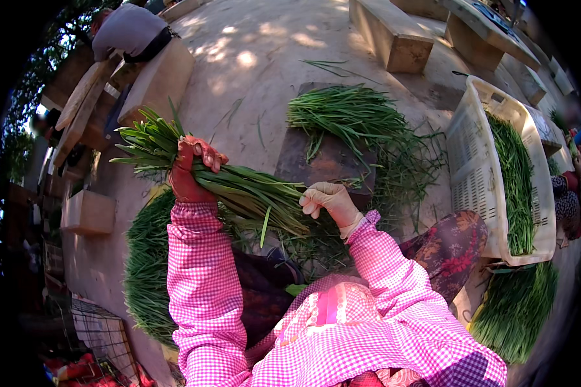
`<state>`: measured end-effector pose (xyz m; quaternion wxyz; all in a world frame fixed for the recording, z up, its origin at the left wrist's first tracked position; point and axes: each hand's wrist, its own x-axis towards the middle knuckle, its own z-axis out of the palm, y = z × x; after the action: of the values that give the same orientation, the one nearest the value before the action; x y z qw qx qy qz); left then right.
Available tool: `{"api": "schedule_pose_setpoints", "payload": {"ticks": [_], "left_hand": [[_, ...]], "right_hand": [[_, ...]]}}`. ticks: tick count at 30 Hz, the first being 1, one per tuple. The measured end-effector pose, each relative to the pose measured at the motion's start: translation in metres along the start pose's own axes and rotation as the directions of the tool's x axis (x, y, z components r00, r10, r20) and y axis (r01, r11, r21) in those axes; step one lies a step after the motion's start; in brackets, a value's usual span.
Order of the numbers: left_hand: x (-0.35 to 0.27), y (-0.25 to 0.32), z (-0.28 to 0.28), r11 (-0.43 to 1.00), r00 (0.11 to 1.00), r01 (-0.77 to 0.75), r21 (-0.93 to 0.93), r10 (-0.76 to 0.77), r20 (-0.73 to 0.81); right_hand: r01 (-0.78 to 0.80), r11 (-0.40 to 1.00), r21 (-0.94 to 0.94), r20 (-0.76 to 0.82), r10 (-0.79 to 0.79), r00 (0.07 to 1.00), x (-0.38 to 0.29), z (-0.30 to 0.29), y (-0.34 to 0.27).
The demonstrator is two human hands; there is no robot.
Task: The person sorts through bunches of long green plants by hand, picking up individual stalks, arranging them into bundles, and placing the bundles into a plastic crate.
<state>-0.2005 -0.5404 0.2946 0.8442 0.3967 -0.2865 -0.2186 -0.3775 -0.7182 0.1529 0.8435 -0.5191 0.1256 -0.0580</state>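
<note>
My left hand (193, 167), in a red glove, is closed around a thick bundle of flat green leaves (252, 193), which look like garlic chives. Leaf ends fan out past the fist on the left, and the longer part slants down to the right. My right hand (330, 202), in a pale thin glove, pinches at the thin right end of that bundle with thumb and fingers. Just beyond it, a loose pile of the same leaves (346, 109) lies on a dark flat block (314, 157). Loose trimmings (406, 174) are scattered on the ground beside the block.
A white plastic crate (474, 169) holding leaves stands at my right, with a large leaf bundle (518, 309) below it. Another big bundle (147, 266) lies by my left arm. Concrete benches (392, 38) stand farther off; a person (130, 31) bends over at the upper left.
</note>
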Motion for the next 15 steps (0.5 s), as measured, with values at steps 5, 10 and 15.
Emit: {"api": "schedule_pose_setpoints", "payload": {"ticks": [5,10,15], "left_hand": [[0.003,0.016,-0.017,0.996,0.995,-0.082,0.029,0.084,-0.061],[0.002,0.009,-0.016,0.998,0.997,-0.054,0.038,0.055,-0.045],[0.002,-0.001,-0.012,1.000,1.000,0.014,-0.013,-0.013,0.024]], "right_hand": [[-0.243,0.388,-0.889,-0.261,0.005,0.965,0.003,-0.054,0.009],[0.240,0.327,-0.914,0.010,-0.573,0.819,0.003,-0.023,-0.006],[0.412,0.093,-0.907,0.251,-0.666,0.703,-0.002,0.025,-0.019]]}}
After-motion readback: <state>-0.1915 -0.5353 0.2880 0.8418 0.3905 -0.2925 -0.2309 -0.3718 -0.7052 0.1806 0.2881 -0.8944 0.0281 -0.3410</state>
